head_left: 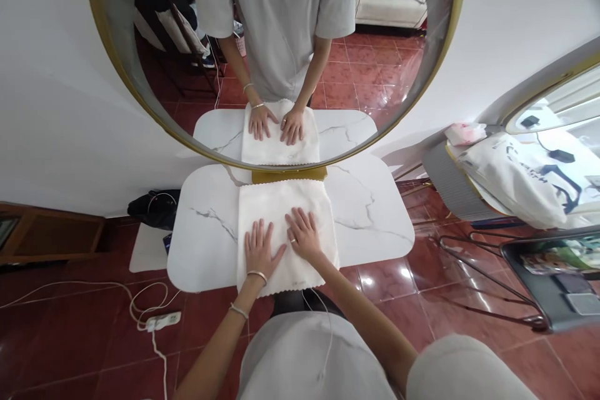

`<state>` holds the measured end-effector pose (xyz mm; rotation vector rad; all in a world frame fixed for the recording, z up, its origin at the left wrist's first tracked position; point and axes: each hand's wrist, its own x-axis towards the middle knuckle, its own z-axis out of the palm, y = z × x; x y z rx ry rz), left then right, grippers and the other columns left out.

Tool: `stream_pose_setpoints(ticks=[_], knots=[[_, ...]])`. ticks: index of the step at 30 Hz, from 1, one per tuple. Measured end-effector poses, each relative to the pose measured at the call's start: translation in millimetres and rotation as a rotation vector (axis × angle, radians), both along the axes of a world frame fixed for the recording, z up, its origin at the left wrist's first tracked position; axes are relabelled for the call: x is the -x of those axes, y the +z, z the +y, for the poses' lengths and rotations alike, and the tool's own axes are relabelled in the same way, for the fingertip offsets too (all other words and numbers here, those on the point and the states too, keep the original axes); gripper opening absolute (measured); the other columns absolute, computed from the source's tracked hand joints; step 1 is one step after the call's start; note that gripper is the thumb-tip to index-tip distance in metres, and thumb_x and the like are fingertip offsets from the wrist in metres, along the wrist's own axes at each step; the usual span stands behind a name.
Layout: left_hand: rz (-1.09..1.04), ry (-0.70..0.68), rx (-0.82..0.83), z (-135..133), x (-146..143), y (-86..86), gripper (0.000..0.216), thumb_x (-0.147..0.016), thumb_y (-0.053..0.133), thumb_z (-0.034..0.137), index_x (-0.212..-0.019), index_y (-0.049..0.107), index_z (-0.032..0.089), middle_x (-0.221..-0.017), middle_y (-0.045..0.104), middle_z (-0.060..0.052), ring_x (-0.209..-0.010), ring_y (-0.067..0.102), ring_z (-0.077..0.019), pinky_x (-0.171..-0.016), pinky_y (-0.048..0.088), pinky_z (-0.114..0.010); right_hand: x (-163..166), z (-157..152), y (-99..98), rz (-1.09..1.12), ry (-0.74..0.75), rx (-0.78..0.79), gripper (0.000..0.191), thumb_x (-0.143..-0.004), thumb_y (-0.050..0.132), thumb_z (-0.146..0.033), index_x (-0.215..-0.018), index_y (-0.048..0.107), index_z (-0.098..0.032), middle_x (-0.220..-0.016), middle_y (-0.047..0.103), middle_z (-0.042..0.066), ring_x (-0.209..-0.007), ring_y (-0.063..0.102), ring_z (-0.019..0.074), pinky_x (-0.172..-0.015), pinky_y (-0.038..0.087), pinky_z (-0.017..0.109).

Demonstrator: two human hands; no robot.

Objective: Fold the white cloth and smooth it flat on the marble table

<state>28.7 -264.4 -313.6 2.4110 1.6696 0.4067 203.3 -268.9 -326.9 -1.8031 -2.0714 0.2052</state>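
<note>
A white cloth with a scalloped edge [285,200] lies spread on the white marble-patterned table [370,212], its near edge reaching the table's front. On the left part of the cloth my left hand [260,253] rests palm down with fingers spread; bracelets circle that wrist. To its right, my right hand [304,234] also lies flat on the cloth, fingers pointing up and left, a ring on one finger. Neither hand grips anything. A small faint mark shows near the cloth's lower right edge.
A round gold-framed mirror [272,170] stands at the table's back and reflects my torso and hands. At right are a white bag [510,178] on a side table and a black chair [529,300] holding items. A power strip [163,321] with cables lies on the red-tiled floor.
</note>
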Motion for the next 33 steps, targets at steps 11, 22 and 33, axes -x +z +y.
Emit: stream_pose_setpoints(ticks=[11,22,33], knots=[[-0.041,-0.069,0.025,13.6,-31.2,-3.8,0.069,-0.088,0.051,0.053,-0.146,0.040,0.016,-0.157,0.028,-0.015,-0.147,0.020,-0.0327,-0.119,0.015,-0.055,-39.8,-1.3,11.7,-0.044,-0.006,0.025,0.048,-0.098,0.040,-0.030,-0.144,0.044,-0.021,-0.155,0.035,0.008,-0.146,0.025,0.0248,-0.118,0.022,0.052],[-0.345,0.477,0.181,50.5,-92.5,12.8,0.072,-0.080,0.061,0.056,-0.139,0.047,0.017,-0.147,0.043,-0.023,-0.132,0.044,-0.0377,-0.102,0.038,-0.059,-106.7,-19.3,10.5,0.022,-0.085,0.019,0.048,-0.097,0.040,-0.029,-0.145,0.043,-0.024,-0.153,0.038,0.008,-0.144,0.030,0.0262,-0.116,0.027,0.055],[-0.576,-0.050,0.484,86.6,-176.4,117.9,0.029,-0.087,0.052,0.041,-0.098,0.071,0.020,-0.097,0.076,-0.008,-0.095,0.070,-0.0246,-0.082,0.054,-0.032,-115.8,-58.5,2.9,0.420,-0.245,-0.093,0.070,-0.088,0.057,-0.034,-0.151,0.026,-0.038,-0.143,0.051,0.006,-0.130,0.050,0.0299,-0.099,0.052,0.055]])
